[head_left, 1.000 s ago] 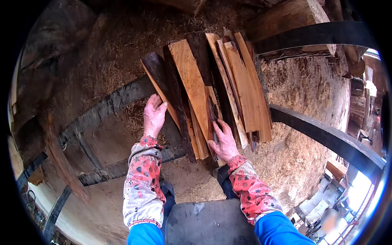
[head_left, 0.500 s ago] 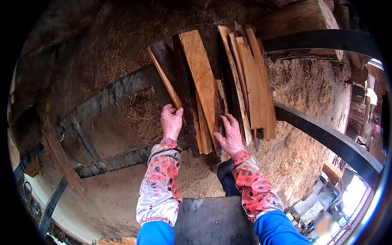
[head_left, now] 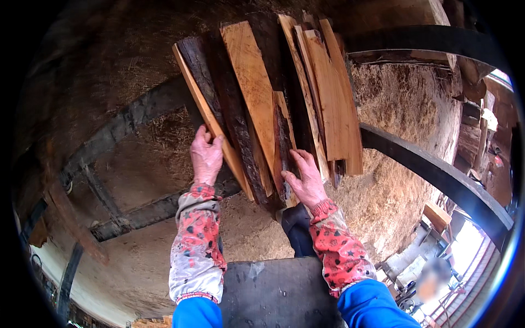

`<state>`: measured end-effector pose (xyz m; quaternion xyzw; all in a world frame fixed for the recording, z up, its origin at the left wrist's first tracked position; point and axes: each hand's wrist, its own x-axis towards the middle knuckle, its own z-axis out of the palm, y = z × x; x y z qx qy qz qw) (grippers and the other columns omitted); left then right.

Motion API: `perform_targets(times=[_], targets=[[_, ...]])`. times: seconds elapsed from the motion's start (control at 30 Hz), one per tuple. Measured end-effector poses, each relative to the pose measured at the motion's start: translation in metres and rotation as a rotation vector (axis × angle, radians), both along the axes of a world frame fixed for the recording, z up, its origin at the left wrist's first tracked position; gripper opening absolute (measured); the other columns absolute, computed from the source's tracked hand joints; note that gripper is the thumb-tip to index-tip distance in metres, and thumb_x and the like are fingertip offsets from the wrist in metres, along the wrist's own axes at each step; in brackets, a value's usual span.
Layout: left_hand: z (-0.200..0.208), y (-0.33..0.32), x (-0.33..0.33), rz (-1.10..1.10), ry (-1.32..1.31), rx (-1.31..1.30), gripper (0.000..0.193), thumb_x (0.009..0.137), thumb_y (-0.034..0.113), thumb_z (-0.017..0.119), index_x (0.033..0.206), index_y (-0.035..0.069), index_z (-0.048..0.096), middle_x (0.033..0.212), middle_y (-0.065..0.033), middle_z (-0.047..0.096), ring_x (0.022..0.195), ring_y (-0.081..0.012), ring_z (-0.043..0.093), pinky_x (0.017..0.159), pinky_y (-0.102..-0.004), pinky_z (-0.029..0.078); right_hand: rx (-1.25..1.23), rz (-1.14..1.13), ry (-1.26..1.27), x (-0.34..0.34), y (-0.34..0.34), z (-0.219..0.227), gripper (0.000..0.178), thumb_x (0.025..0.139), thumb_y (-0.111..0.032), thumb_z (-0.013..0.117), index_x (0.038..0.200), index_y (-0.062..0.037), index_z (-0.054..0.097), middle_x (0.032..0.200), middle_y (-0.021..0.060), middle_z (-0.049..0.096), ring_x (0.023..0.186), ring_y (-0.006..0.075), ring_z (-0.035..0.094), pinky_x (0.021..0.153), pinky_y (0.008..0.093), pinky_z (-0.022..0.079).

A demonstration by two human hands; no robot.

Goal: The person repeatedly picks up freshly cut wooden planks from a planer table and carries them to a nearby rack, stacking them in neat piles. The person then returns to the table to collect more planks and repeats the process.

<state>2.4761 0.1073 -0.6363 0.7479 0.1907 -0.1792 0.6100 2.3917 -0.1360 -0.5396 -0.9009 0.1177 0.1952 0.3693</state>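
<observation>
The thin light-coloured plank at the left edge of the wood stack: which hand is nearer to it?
Left. The left hand grips the thin plank at its lower part; the right hand rests on darker slabs further right.

sleeves: blue | oversleeves: red floral, grey-white cuffs; hands [head_left: 206, 157]: bare

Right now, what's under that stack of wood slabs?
The slabs lie across a dark metal rail above sawdust. Whatever sits directly beneath the slabs is covered.
</observation>
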Motion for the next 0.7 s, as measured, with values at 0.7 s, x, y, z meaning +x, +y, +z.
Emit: perform_targets(times=[0.7], targets=[[-0.018, 0.03, 0.001, -0.079, 0.152, 0.126, 0.049, 0.083, 0.005, 0.068, 0.124, -0.009, 0.046, 0.092, -0.0157, 0.068, 0.078, -0.018, 0.067, 0.064, -0.0305, 0.055, 0.401, -1.08, 0.494, -0.11, -0.008, -0.028, 0.035, 0.086, -0.015, 0.072, 0.111, 0.0053, 0.058, 0.094, 0.0081, 0.065, 0.078, 0.0137, 0.063, 0.062, 0.0255, 0.055]])
